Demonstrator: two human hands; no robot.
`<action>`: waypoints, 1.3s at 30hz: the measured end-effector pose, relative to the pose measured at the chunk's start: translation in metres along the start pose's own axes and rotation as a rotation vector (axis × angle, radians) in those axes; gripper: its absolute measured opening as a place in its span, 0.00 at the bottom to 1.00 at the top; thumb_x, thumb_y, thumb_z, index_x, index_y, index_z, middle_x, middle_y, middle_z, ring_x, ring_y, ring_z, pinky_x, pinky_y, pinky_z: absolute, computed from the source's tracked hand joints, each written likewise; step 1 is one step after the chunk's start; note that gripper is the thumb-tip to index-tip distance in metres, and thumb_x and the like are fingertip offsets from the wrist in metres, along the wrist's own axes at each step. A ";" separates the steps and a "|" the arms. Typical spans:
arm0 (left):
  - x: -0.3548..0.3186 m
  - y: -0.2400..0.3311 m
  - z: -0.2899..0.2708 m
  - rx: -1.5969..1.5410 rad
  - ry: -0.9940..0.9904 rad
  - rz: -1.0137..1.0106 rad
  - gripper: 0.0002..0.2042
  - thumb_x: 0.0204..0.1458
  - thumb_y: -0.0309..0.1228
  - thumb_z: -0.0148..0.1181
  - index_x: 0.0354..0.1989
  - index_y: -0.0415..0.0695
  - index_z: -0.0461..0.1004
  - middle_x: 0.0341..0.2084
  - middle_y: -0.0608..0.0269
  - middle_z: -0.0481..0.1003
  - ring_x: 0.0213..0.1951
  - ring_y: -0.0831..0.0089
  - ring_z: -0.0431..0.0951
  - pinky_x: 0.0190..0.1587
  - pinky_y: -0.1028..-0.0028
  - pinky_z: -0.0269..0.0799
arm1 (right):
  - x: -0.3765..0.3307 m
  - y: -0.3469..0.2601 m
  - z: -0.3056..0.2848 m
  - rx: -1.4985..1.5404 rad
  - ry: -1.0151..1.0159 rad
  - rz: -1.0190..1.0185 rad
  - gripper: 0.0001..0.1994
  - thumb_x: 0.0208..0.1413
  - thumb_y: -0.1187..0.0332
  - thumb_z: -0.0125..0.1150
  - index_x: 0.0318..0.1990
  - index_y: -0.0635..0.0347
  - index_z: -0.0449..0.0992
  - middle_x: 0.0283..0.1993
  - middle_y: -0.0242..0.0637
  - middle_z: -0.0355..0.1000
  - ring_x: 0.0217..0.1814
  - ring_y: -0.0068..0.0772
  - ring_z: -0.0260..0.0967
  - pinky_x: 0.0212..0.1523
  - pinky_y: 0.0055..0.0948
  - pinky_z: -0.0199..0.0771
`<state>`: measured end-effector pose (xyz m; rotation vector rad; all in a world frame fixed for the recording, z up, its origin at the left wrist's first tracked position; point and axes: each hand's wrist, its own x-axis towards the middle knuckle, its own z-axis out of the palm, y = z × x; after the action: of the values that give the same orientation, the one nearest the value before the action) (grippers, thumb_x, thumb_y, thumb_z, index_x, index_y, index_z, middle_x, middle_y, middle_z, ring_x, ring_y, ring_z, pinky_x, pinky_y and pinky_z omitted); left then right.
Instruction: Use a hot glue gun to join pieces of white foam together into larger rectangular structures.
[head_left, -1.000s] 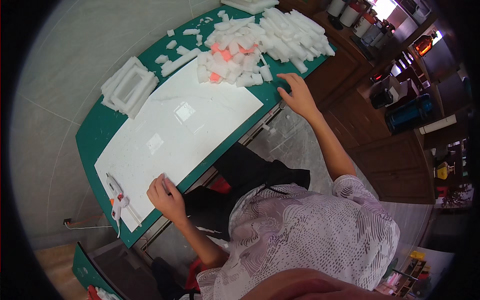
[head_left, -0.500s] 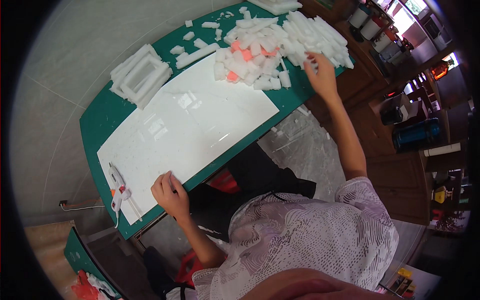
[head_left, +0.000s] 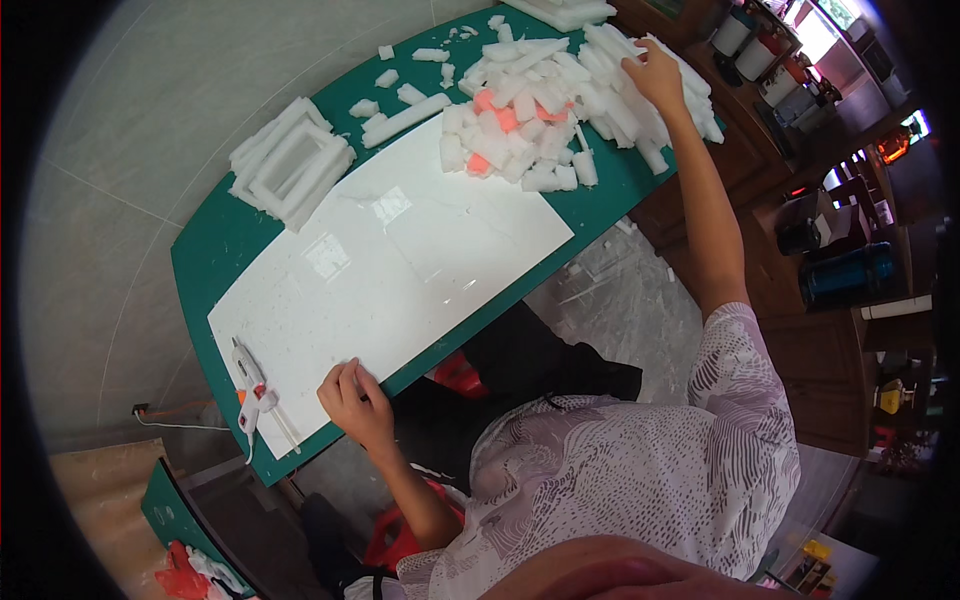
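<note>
The right hand (head_left: 655, 75) reaches to the far end of the green cutting mat (head_left: 215, 250) on the worktop, its fingers spread and pressed into the heap of white foam strips (head_left: 620, 105); whether that grip has closed on any one piece I cannot tell. The left hand (head_left: 355, 400) sits at the mat's near edge, fingers curled down flat on the corner of the white sheet (head_left: 400, 255), holding nothing but pinning it. Just beside that hand, toward the mat's near corner, lies a white glue gun (head_left: 250, 385) with its cord trailing off the edge. Toward the middle of the mat's far side, short foam blocks (head_left: 505, 140) are piled, a few of them orange, and a stack of foam frames (head_left: 290, 165) rests apart near its left edge. The strips look very light, stiff yet brittle and easily dented, best pinched gently across the middle of their long sides.
</note>
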<state>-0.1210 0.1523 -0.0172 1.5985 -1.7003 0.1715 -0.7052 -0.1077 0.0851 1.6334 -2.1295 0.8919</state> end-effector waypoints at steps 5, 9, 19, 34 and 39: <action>-0.003 0.002 -0.002 0.016 0.001 -0.021 0.05 0.53 0.21 0.61 0.38 0.39 0.79 0.38 0.55 0.76 0.41 0.58 0.74 0.42 0.64 0.70 | -0.003 0.011 -0.035 0.241 0.093 0.173 0.26 0.48 0.50 0.66 0.53 0.56 0.77 0.41 0.43 0.80 0.47 0.45 0.78 0.50 0.38 0.74; -0.003 0.003 -0.003 0.029 0.002 -0.025 0.06 0.52 0.21 0.61 0.38 0.39 0.79 0.38 0.56 0.76 0.41 0.57 0.74 0.42 0.63 0.70 | -0.012 0.017 -0.041 0.176 0.045 0.152 0.25 0.49 0.51 0.65 0.51 0.56 0.77 0.40 0.44 0.80 0.45 0.46 0.77 0.50 0.38 0.74; -0.002 0.005 -0.004 0.016 0.009 -0.033 0.07 0.51 0.20 0.62 0.38 0.39 0.79 0.38 0.56 0.76 0.40 0.58 0.74 0.41 0.64 0.70 | -0.019 -0.005 -0.010 -0.062 0.014 -0.116 0.20 0.51 0.59 0.65 0.51 0.56 0.76 0.42 0.51 0.76 0.46 0.52 0.75 0.48 0.44 0.74; -0.003 0.002 -0.002 0.015 0.012 -0.026 0.07 0.50 0.20 0.62 0.37 0.39 0.79 0.37 0.56 0.77 0.39 0.58 0.74 0.41 0.64 0.70 | -0.019 -0.006 -0.020 -0.127 -0.022 -0.160 0.19 0.50 0.63 0.67 0.50 0.57 0.76 0.42 0.52 0.78 0.45 0.56 0.76 0.48 0.46 0.75; -0.003 0.001 -0.002 0.015 0.012 -0.006 0.07 0.50 0.21 0.62 0.37 0.40 0.79 0.37 0.57 0.76 0.39 0.58 0.74 0.41 0.64 0.70 | -0.018 -0.013 -0.031 -0.022 0.046 -0.146 0.17 0.51 0.63 0.66 0.48 0.58 0.77 0.40 0.50 0.79 0.41 0.53 0.78 0.45 0.44 0.76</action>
<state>-0.1213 0.1559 -0.0177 1.6104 -1.6890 0.1908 -0.6917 -0.0764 0.1013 1.7153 -1.9543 0.8498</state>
